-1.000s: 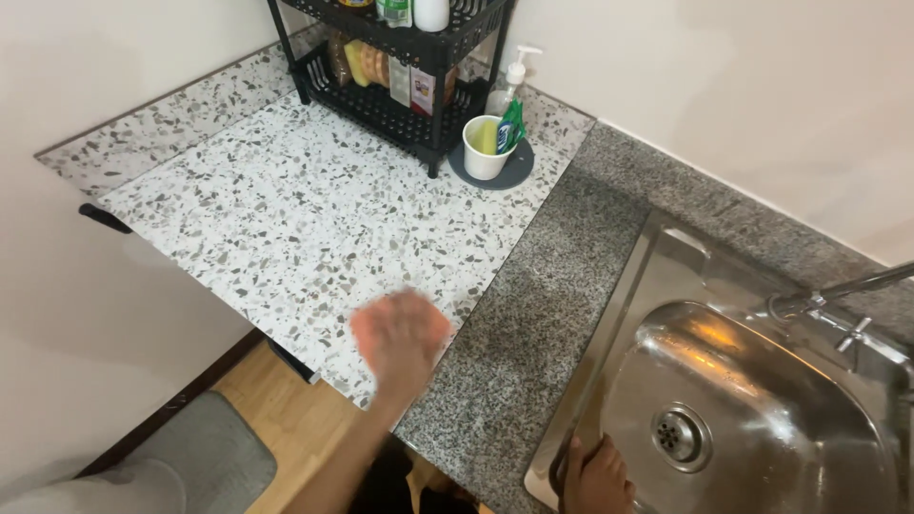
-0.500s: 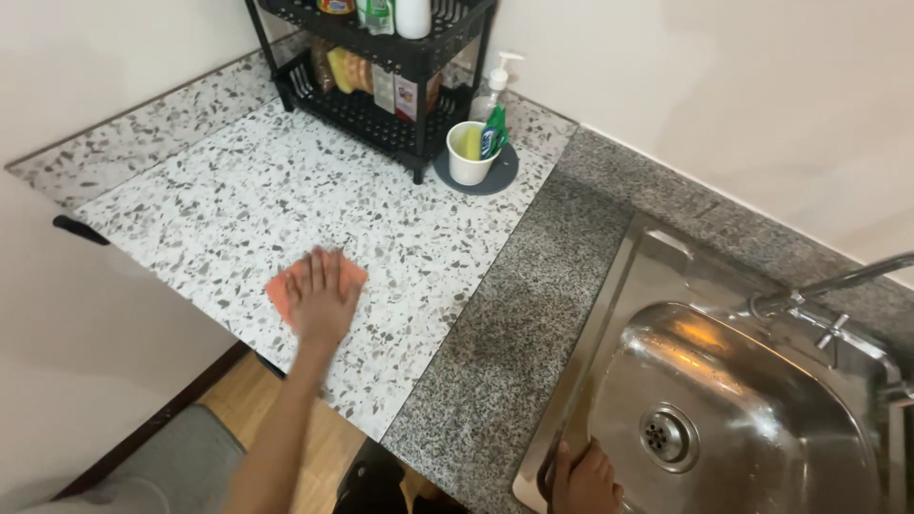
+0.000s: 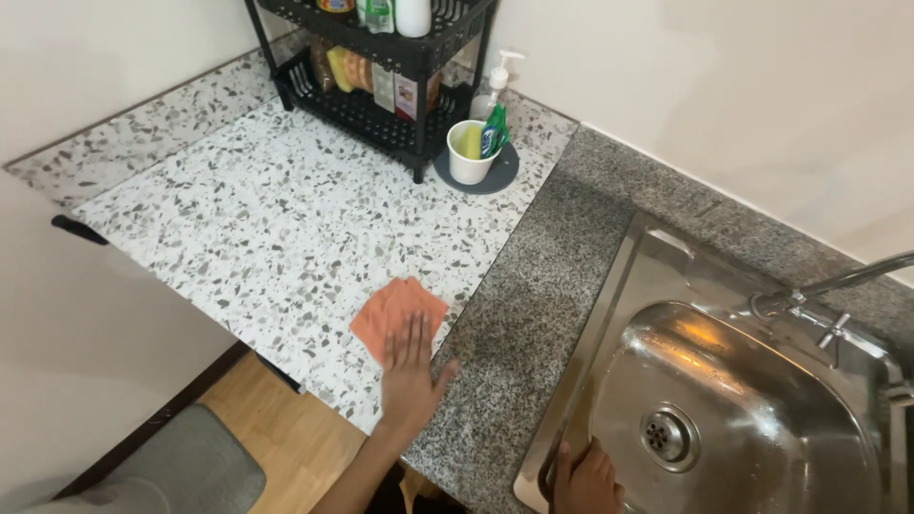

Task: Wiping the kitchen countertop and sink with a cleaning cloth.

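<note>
An orange cloth (image 3: pixel 395 309) lies on the white speckled countertop (image 3: pixel 267 219), close to the seam with the darker granite counter (image 3: pixel 547 276). My left hand (image 3: pixel 409 376) presses flat on the cloth's near edge, fingers together and pointing away from me. At the bottom of the view, my right hand (image 3: pixel 583 481) grips the front rim of the steel sink (image 3: pixel 752 400); only its fingers and knuckles show.
A black two-tier rack (image 3: pixel 381 67) with bottles and packets stands at the back. Beside it, a white cup (image 3: pixel 468 152) holding sponges sits on a grey coaster, with a pump bottle (image 3: pixel 493 86) behind. The tap (image 3: pixel 828 286) reaches over the sink. Wooden floor lies below the counter edge.
My left hand slid the cloth left across the white countertop, then back right toward the granite seam. The right hand stayed on the sink rim.
</note>
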